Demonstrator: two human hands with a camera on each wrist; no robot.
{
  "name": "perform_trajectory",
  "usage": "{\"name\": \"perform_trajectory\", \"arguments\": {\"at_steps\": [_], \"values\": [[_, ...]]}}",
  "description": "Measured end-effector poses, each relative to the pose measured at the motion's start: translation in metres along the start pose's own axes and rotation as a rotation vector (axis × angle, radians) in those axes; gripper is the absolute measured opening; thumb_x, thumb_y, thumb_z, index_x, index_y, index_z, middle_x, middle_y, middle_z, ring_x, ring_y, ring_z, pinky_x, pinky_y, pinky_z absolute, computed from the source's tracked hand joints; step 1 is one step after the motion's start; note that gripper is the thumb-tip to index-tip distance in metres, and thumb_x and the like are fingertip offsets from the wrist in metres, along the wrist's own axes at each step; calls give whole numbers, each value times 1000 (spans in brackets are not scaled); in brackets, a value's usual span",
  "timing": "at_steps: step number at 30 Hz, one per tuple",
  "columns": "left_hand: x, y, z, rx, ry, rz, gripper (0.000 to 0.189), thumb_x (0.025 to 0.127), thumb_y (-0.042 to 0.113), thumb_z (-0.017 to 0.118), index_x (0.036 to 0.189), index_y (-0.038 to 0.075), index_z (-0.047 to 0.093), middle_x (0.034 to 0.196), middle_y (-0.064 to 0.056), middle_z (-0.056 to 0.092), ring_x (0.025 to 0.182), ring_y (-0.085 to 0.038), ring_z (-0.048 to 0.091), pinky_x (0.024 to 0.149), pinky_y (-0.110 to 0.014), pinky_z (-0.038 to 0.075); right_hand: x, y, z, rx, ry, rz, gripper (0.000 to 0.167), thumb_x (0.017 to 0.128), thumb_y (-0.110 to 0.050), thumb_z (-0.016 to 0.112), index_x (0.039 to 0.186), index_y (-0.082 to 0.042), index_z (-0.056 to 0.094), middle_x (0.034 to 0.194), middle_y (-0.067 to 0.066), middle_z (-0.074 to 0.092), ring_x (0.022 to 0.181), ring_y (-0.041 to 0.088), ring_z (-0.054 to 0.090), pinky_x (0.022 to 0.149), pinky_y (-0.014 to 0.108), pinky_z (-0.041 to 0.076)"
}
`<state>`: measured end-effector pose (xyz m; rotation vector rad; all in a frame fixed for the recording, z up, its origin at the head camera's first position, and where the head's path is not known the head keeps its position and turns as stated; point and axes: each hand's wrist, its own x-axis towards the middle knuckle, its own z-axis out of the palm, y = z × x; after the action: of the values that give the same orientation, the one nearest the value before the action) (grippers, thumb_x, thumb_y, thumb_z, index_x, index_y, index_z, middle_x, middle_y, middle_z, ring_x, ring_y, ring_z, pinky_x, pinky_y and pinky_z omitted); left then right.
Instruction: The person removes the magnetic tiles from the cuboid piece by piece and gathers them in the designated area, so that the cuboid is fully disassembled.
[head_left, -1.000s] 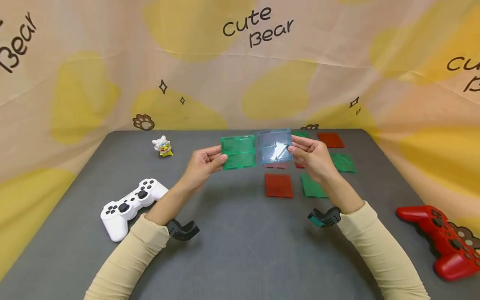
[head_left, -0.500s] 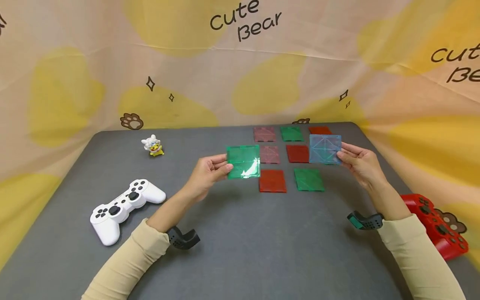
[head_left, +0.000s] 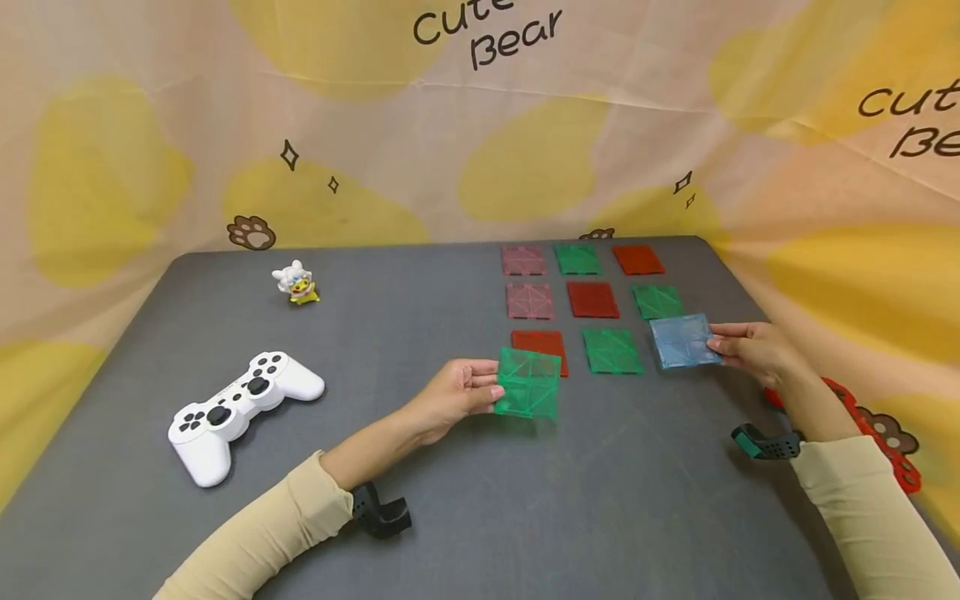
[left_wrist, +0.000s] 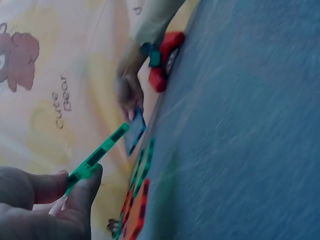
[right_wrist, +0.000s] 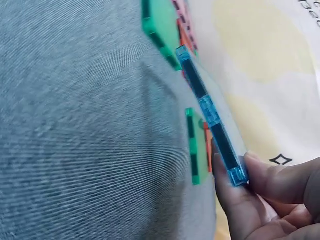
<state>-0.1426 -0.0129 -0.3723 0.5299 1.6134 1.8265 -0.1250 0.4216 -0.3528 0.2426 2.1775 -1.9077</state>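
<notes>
My left hand (head_left: 459, 398) pinches a clear green square magnetic tile (head_left: 529, 382) by its left edge, above the table and partly in front of a red tile (head_left: 551, 343). To the right, my right hand (head_left: 757, 354) pinches a clear blue square magnetic tile (head_left: 684, 342) between thumb and fingers. That blue tile hangs over the table, just in front of a green tile (head_left: 657, 300). In the right wrist view the blue tile (right_wrist: 212, 115) is seen edge-on above its shadow. The left wrist view shows the held green tile (left_wrist: 97, 155) edge-on too.
Behind the hands, several flat tiles lie in rows, among them a pink tile (head_left: 529, 301), a dark red tile (head_left: 593, 300) and a green tile (head_left: 612, 351). A white game controller (head_left: 243, 412) and small figurine (head_left: 297, 283) lie left. A red controller (head_left: 847, 400) is partly behind my right arm.
The two held tiles have moved apart. My right hand has carried the blue tile right and down toward the table; my left hand has brought the green tile lower and slightly right.
</notes>
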Motion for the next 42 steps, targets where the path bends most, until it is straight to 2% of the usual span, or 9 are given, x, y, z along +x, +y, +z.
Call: {"name": "perform_trajectory", "arguments": {"at_steps": [2, 4, 9, 10, 13, 16, 23, 30, 42], "values": [[0, -3, 4, -12, -19, -8, 43, 90, -8, 47, 131, -15, 37, 129, -33, 45, 82, -1, 63, 74, -20, 52, 2, 3, 0, -45, 16, 24, 30, 88, -2, 57, 85, -30, 67, 78, -13, 63, 70, -2, 60, 65, 16, 51], [-1, -4, 6, -11, -23, -6, 43, 89, -8, 47, 131, -15, 37, 129, -33, 45, 83, -1, 63, 74, -20, 52, 4, 6, 1, -120, 35, 38, 22, 89, -2, 56, 103, -13, 67, 77, -15, 62, 70, -3, 59, 65, 16, 51], [-1, -4, 7, -9, -10, -8, 43, 89, -7, 49, 130, -15, 38, 128, -32, 46, 82, 0, 63, 73, -19, 52, 5, 12, 5, -320, 72, 69, 57, 91, -4, 51, 132, 23, 22, 78, -22, 55, 71, -9, 56, 66, 15, 51], [-2, -4, 7, -11, -10, -10, 43, 89, -7, 49, 130, -15, 38, 128, -32, 46, 82, 0, 63, 73, -19, 52, 6, 12, 5, -351, 80, 73, 57, 92, -4, 50, 132, 23, 22, 80, -20, 56, 71, -10, 55, 67, 16, 51], [-2, -4, 7, -18, -11, -17, 43, 89, -7, 49, 130, -16, 39, 128, -32, 46, 81, -1, 63, 73, -19, 52, 5, 11, 9, -490, 118, 59, 53, 92, -6, 51, 129, 24, 28, 89, 16, 65, 71, -7, 57, 67, 21, 53], [-3, -5, 7, -2, 11, -34, 47, 89, -7, 50, 132, -17, 35, 130, -32, 45, 82, 0, 62, 75, -20, 52, 6, 7, 12, -651, 160, 36, 49, 90, -7, 54, 124, 25, 38, 113, 44, 48, 70, 5, 62, 67, 28, 54], [-4, -10, 13, 18, 29, -82, 53, 88, -5, 52, 134, -17, 28, 132, -31, 43, 87, -3, 62, 80, -27, 51, 8, 2, 11, -793, 197, 65, 49, 85, -11, 61, 119, 21, 46, 114, 41, 49, 70, 22, 66, 66, 35, 54], [-5, -21, 21, -9, 34, -90, 51, 88, -3, 54, 132, -18, 33, 126, -31, 49, 86, -4, 63, 80, -29, 52, 9, -5, 17, -962, 211, 45, 45, 84, -15, 62, 115, 17, 54, 105, 35, 59, 97, 51, 52, 79, 53, 45], [-5, -40, 29, -10, 56, -132, 37, 93, 0, 45, 126, -18, 43, 119, -28, 57, 94, -9, 61, 85, -30, 49, 11, -4, 26, -1058, 255, -24, 33, 79, -6, 60, 102, 17, 60, 104, 35, 58, 98, 56, 47, 81, 58, 42]]}}
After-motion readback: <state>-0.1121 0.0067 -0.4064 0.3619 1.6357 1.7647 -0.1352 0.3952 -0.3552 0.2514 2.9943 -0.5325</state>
